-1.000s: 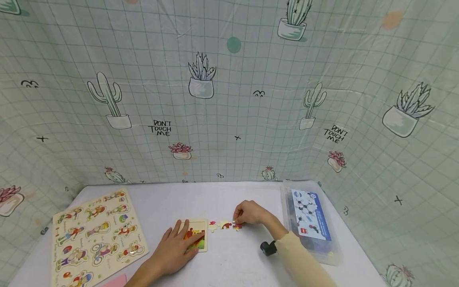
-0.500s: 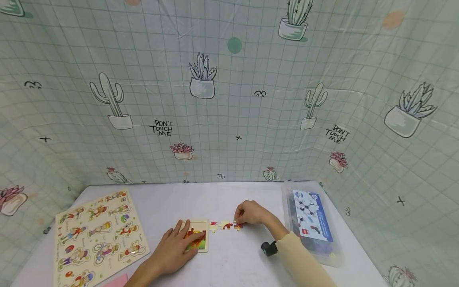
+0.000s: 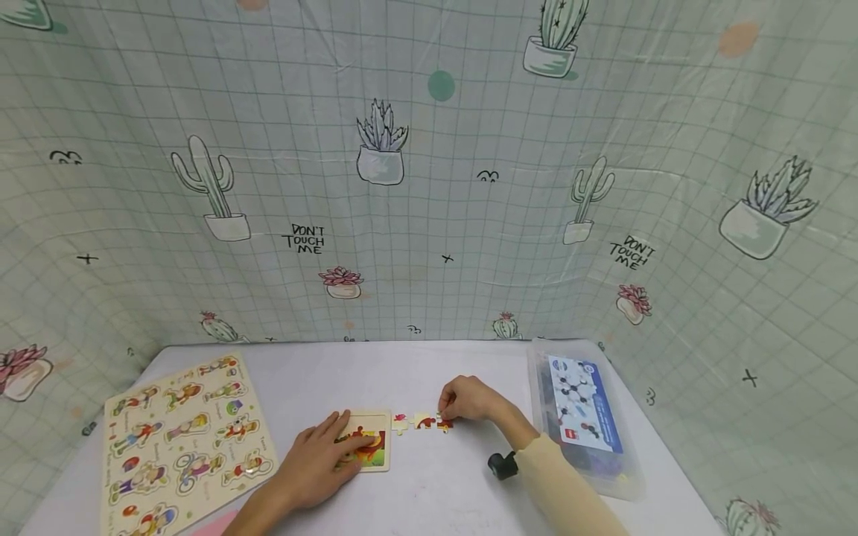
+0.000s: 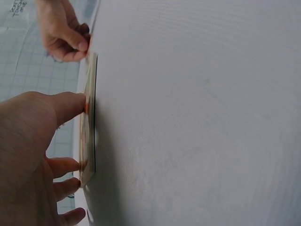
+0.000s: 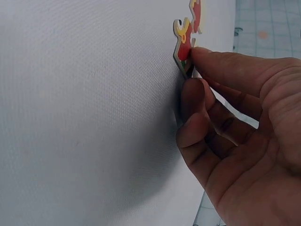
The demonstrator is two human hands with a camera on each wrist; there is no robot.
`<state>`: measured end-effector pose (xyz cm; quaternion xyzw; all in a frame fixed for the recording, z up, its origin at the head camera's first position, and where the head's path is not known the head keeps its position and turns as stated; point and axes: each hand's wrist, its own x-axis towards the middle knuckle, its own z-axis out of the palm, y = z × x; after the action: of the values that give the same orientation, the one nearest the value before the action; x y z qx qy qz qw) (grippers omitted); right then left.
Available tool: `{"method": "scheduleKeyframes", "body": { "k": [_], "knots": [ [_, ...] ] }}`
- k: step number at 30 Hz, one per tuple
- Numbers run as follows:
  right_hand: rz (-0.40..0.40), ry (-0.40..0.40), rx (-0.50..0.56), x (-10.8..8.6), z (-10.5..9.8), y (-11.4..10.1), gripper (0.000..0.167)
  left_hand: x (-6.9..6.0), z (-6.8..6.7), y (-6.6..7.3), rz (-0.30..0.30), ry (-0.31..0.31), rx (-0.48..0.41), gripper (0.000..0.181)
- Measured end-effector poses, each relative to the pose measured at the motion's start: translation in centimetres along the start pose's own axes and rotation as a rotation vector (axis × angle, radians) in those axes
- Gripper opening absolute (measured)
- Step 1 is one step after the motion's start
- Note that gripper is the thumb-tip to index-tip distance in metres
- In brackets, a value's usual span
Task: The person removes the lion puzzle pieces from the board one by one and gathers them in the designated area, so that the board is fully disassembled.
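Note:
A small wooden jigsaw tray with a partly filled, brightly coloured picture lies on the white table. My left hand rests on its left part, fingers spread and fairly straight; the thumb touches the tray in the left wrist view. Right of the tray, a flower-printed puzzle piece and a brown-and-cream puzzle piece lie in a row. At the row's right end, my right hand pinches a red-and-yellow puzzle piece between thumb and finger. Its right end is hidden by the fingertips.
At the left lies a large wooden board of printed figures, with a pink object beside its lower edge. A clear plastic case with a blue label stands at the right. A patterned curtain hangs behind the table.
My left hand has slid slightly left and toward me on the tray, uncovering more of the picture. The right hand stays at the same puzzle piece.

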<state>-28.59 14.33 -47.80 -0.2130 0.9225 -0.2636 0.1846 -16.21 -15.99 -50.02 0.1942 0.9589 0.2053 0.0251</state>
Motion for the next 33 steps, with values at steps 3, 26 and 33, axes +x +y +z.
{"method": "scheduleKeyframes", "body": {
  "k": [3, 26, 33],
  "knots": [
    [-0.004, 0.003, -0.001, 0.0, 0.1, 0.0, 0.008, -0.3, -0.3, -0.2, -0.001, -0.005, -0.012, 0.04],
    [-0.263, -0.02, 0.017, 2.3, 5.9, -9.1, 0.009, -1.8, -1.1, -0.9, 0.024, -0.034, 0.018, 0.042],
    [-0.284, -0.04, -0.02, 3.2, 7.4, -10.9, 0.016, -2.2, -1.1, -1.1, 0.019, -0.05, 0.019, 0.042]
  ]
}}
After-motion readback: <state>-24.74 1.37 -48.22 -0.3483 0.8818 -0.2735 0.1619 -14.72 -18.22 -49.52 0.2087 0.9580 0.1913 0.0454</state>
